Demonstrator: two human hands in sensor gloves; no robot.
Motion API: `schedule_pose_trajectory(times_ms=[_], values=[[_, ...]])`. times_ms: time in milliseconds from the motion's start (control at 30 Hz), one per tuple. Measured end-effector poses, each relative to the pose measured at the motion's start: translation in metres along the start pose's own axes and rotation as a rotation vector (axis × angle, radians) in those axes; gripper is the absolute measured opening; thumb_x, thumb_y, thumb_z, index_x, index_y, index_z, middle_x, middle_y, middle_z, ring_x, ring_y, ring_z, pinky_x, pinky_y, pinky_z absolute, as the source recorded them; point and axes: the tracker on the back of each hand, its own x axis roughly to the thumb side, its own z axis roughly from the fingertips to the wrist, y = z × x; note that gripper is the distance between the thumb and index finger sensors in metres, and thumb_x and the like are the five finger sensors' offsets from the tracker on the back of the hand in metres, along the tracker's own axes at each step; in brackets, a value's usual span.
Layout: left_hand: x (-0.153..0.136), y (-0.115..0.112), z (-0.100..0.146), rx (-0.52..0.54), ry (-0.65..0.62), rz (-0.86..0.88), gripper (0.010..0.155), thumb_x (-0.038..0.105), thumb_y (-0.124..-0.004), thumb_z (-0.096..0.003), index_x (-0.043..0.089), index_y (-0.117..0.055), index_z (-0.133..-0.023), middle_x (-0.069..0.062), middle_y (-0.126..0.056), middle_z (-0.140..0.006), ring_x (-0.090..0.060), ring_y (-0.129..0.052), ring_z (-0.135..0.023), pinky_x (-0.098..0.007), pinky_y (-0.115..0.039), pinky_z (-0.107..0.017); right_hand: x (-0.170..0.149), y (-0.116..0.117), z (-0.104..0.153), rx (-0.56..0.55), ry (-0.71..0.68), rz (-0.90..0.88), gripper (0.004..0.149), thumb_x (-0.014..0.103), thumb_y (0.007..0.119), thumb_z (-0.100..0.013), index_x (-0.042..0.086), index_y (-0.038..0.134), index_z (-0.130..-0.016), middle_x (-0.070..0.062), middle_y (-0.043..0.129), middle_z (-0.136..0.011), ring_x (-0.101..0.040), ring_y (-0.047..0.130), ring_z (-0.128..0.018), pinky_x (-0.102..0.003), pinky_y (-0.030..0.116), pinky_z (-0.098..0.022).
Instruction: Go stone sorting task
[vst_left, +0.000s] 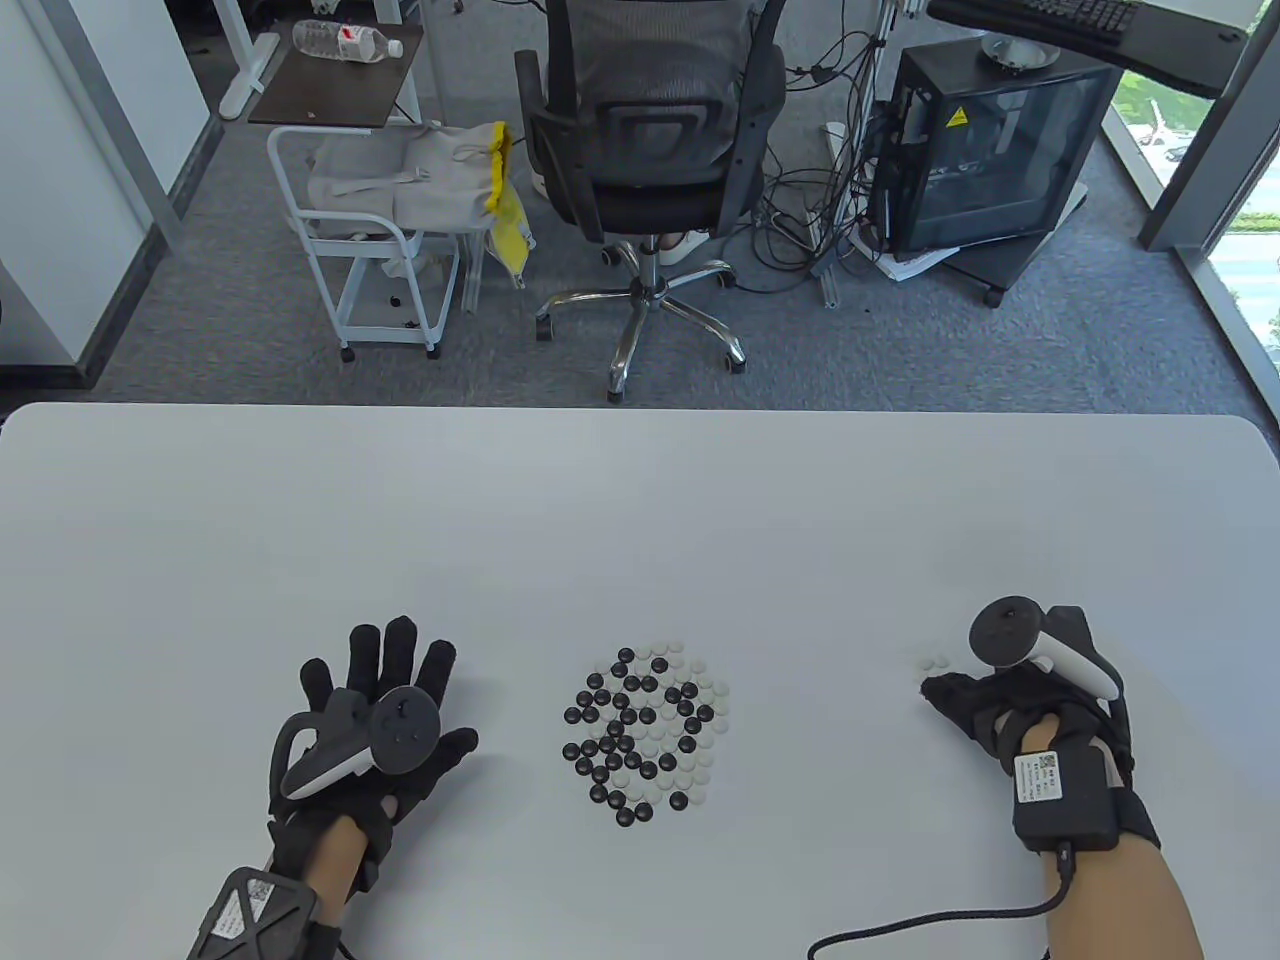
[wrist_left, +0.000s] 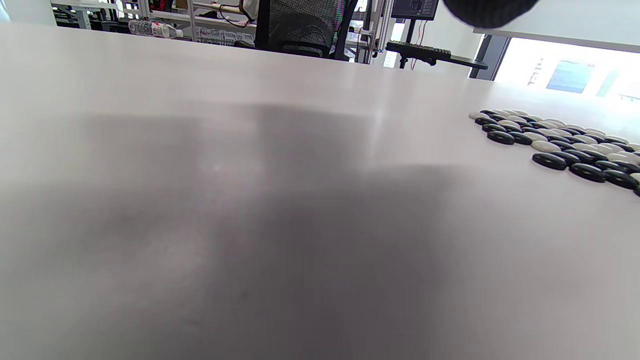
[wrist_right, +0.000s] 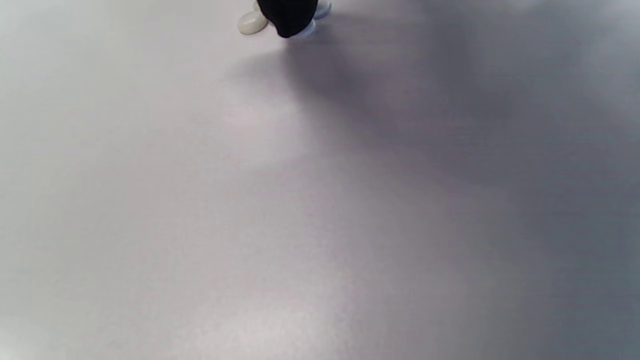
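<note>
A mixed cluster of black and white Go stones (vst_left: 645, 735) is spread on the white table (vst_left: 640, 520), between the two gloved hands. The left hand (vst_left: 375, 725) is laid flat with fingers spread, well apart from the cluster. Beside the fingertips of the right hand (vst_left: 1010, 705), a few separate white stones (vst_left: 935, 662) are seen.

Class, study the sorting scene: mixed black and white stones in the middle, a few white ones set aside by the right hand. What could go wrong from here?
1. The mixed pile is tightly packed, so picking one stone may nudge its neighbours and scatter them.
2. The white stones set aside blend into the pale table; the right hand, close beside them, might knock them away.
3. The left hand lies flat and open left of the pile; a careless sweep could disturb it.
</note>
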Motion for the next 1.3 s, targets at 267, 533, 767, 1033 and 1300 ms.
schedule_pose_trajectory(times_ms=[267, 533, 767, 1033, 1300], values=[[-0.001, 0.0, 0.0, 0.001, 0.0, 0.004, 0.087, 0.062, -0.05, -0.0556, 0.02, -0.004, -0.116, -0.021, 0.022, -0.111, -0.05, 0.021, -0.096, -0.081, 0.005, -0.051, 0.03, -0.016, 0.01, -0.029, -0.103, -0.051, 0.071, 0.052, 0.049, -0.057, 0.009, 0.068, -0.111, -0.037, 0.003, -0.113, -0.064, -0.008, -0.092, -0.089, 0.007, -0.055], [0.0, 0.0, 0.0, 0.002, -0.002, 0.002, 0.087, 0.063, -0.049, -0.0555, 0.02, -0.004, -0.116, -0.021, 0.022, -0.111, -0.05, 0.02, -0.096, -0.081, 0.005, -0.051, 0.115, 0.002, 0.009, 0.097, -0.329, 0.061, 0.07, 0.051, 0.05, -0.058, 0.008, 0.074, -0.107, -0.037, 0.008, -0.114, -0.065, -0.006, -0.092, -0.089, 0.008, -0.055], [0.0, 0.0, 0.0, 0.005, -0.005, 0.001, 0.087, 0.062, -0.049, -0.0556, 0.02, -0.004, -0.116, -0.021, 0.021, -0.111, -0.05, 0.02, -0.096, -0.081, 0.005, -0.051, 0.176, 0.03, 0.002, 0.183, -0.473, 0.146, 0.07, 0.051, 0.05, -0.057, 0.008, 0.075, -0.107, -0.037, 0.009, -0.114, -0.064, -0.006, -0.091, -0.089, 0.009, -0.054], [-0.001, 0.0, 0.001, 0.01, -0.008, 0.009, 0.087, 0.062, -0.05, -0.0556, 0.02, -0.004, -0.116, -0.021, 0.022, -0.111, -0.05, 0.02, -0.096, -0.081, 0.005, -0.051, 0.202, 0.047, -0.011, 0.222, -0.501, 0.18, 0.07, 0.052, 0.05, -0.057, 0.009, 0.07, -0.109, -0.036, 0.007, -0.113, -0.064, -0.007, -0.091, -0.089, 0.009, -0.055], [-0.002, 0.0, 0.001, 0.014, -0.01, 0.015, 0.087, 0.063, -0.05, -0.0556, 0.021, -0.004, -0.116, -0.021, 0.022, -0.111, -0.05, 0.02, -0.096, -0.081, 0.005, -0.051, 0.179, 0.037, -0.015, 0.218, -0.405, 0.21, 0.068, 0.051, 0.051, -0.057, 0.011, 0.075, -0.106, -0.036, 0.014, -0.114, -0.064, -0.002, -0.093, -0.089, 0.011, -0.055]])
